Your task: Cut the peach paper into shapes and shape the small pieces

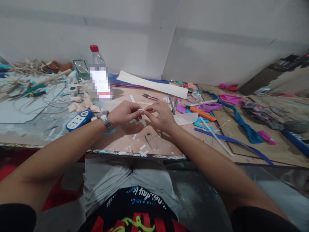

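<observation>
My left hand [126,113], with a metal watch on its wrist, and my right hand [161,115] meet fingertip to fingertip just above the table [166,146]. Both are closed in a pinch on a small pale piece [141,110], mostly hidden by the fingers, so its kind is unclear. Below them, small white paper scraps [143,147] and a thin dark blue strip [147,141] lie near the table's front edge. A translucent white sheet [185,119] rests just right of my right hand.
A bottle with a red cap [94,48] stands behind a blue-and-white power strip [79,120] at left. Pliers [36,91] and wood sticks lie farther left. A long cream strip [152,85] is at the back. Rightward are an orange cutter [202,113] and blue crepe paper [241,120].
</observation>
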Available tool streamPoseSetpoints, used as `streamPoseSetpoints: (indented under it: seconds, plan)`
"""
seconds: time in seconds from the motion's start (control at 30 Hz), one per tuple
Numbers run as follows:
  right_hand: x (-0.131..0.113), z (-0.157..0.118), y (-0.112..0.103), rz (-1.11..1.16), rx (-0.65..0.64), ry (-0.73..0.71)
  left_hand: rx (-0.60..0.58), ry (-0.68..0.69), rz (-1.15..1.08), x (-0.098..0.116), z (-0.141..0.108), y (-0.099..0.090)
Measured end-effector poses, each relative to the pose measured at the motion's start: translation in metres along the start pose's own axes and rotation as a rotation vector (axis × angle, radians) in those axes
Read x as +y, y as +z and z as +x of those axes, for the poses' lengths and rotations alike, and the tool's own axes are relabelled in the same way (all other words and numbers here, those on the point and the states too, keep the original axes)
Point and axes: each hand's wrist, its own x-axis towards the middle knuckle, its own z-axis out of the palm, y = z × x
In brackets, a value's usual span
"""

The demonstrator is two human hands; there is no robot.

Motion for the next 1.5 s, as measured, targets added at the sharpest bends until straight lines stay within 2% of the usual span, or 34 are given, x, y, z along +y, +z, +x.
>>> streamPoseSetpoints:
  seconds: [0.23, 0.4, 0.5, 0.57, 0.63, 0.77, 0.93, 1.0, 1.3, 1.5]
  plan:
    - [0.005, 0.0001, 0.0014, -0.01, -0.011, -0.019, -0.111, -0.125, -0.179, 0.0005, 0.0018, 0.0015]
    - [0.0048, -0.0008, 0.0005, -0.059, -0.017, -0.078, -0.207, -0.253, -0.5, -0.0022, 0.0019, 0.0021]
    - [0.005, -0.0012, -0.0009, -0.073, -0.008, -0.127, -0.217, -0.306, -0.671, -0.0038, 0.0024, 0.0024]
    - [0.005, -0.0009, -0.0019, -0.073, 0.017, -0.151, -0.192, -0.322, -0.684, -0.004, 0.0035, 0.0023]
    - [0.0047, -0.0003, -0.0026, -0.079, 0.042, -0.155, -0.163, -0.298, -0.627, -0.0037, 0.0048, 0.002]
    - [0.0037, 0.0004, -0.0032, -0.073, 0.048, -0.116, -0.096, -0.168, -0.411, -0.0033, 0.0054, 0.0027]
    - [0.0018, -0.0009, -0.0024, -0.074, 0.044, -0.098, 0.039, -0.008, 0.071, -0.0022, 0.0021, 0.0036]
    - [0.0009, -0.0013, -0.0018, -0.078, 0.049, -0.104, 0.064, 0.019, 0.199, -0.0013, 0.001, 0.0031]
    - [0.0012, -0.0013, -0.0022, -0.062, 0.062, -0.108, 0.027, 0.086, 0.207, 0.0024, 0.0002, 0.0011]
    - [-0.0036, -0.0013, 0.001, -0.069, -0.035, -0.044, 0.108, 0.247, 0.456, 0.0045, -0.0002, 0.0031]
